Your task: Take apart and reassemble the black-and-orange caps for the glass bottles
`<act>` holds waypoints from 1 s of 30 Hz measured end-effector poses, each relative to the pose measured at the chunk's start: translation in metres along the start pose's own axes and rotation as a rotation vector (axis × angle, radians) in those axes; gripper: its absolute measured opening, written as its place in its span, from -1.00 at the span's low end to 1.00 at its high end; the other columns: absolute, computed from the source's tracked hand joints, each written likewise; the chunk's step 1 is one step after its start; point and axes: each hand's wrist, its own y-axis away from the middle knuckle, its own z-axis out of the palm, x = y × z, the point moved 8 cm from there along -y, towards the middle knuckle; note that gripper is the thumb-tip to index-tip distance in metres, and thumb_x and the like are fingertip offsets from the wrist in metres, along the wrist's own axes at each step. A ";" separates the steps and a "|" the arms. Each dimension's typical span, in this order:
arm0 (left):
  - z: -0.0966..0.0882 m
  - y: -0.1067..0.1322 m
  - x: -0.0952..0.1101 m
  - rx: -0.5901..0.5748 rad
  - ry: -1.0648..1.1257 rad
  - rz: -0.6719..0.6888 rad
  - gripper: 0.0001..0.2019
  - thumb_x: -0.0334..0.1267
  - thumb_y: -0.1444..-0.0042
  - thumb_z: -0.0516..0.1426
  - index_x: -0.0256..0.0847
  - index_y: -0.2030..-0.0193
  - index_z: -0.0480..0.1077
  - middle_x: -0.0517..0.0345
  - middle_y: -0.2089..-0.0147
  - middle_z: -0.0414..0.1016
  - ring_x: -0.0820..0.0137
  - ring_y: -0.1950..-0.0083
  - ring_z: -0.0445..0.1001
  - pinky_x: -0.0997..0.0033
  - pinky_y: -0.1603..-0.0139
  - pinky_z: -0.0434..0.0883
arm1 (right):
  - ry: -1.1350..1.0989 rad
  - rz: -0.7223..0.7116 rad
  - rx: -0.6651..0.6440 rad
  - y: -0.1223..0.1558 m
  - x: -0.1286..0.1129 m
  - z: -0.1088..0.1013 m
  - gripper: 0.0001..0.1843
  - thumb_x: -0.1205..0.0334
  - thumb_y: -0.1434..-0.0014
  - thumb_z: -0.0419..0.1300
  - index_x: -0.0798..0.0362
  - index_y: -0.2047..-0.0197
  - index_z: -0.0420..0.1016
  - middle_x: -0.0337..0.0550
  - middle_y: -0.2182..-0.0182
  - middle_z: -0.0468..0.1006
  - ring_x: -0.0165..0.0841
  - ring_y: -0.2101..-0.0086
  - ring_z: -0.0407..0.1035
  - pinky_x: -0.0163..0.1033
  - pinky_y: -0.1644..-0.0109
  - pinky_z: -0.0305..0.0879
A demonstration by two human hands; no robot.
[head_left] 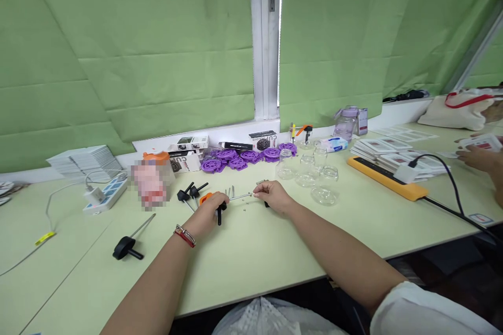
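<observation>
My left hand is closed around a black handle piece with a thin metal rod pointing right. At the rod's far tip, the fingers of my right hand are pinched together; whatever they hold is too small to make out. Tiny metal bits lie on the table just below the rod. More black handle pieces with rods rest left of my left hand, beside an orange part. Another black handle piece lies farther left, its rod slanting up.
Purple plastic parts are piled at the back. Several clear jars stand to the right, before a yellow power strip and stacked cards. A power strip lies left. Another person's hands hold cards far right.
</observation>
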 end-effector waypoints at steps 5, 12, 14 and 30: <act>0.000 0.000 0.004 -0.017 -0.009 -0.019 -0.48 -0.61 0.33 -0.10 -0.19 0.15 0.29 0.14 0.21 0.34 0.37 0.22 0.30 0.38 0.18 0.29 | 0.015 -0.013 0.002 0.000 0.003 0.002 -0.85 0.21 0.11 0.28 0.11 0.44 0.50 -0.18 0.47 0.52 -0.39 0.42 0.35 -0.26 0.29 0.25; 0.002 0.001 0.003 -0.027 0.002 -0.025 -0.45 -0.63 0.34 -0.11 -0.19 0.14 0.28 0.14 0.20 0.33 0.37 0.21 0.30 0.40 0.18 0.28 | -0.003 -0.013 -0.010 0.000 0.006 0.002 -0.86 0.21 0.10 0.28 0.09 0.44 0.49 -0.14 0.44 0.55 -0.35 0.37 0.40 -0.23 0.26 0.28; 0.002 0.001 0.003 -0.023 0.010 -0.021 -0.45 -0.63 0.34 -0.12 -0.19 0.14 0.28 0.14 0.21 0.33 0.38 0.22 0.30 0.41 0.19 0.28 | -0.005 -0.011 -0.012 0.000 0.006 0.003 -0.86 0.22 0.11 0.28 0.09 0.43 0.49 -0.14 0.43 0.55 -0.35 0.37 0.40 -0.23 0.25 0.28; 0.004 0.001 0.000 -0.017 0.028 -0.010 -0.45 -0.62 0.33 -0.11 -0.19 0.12 0.29 0.14 0.20 0.35 0.37 0.20 0.31 0.39 0.17 0.30 | 0.117 0.013 -0.029 0.005 -0.003 0.003 -0.85 0.19 0.07 0.20 0.11 0.45 0.47 -0.27 0.55 0.40 -0.44 0.49 0.19 -0.29 0.37 0.11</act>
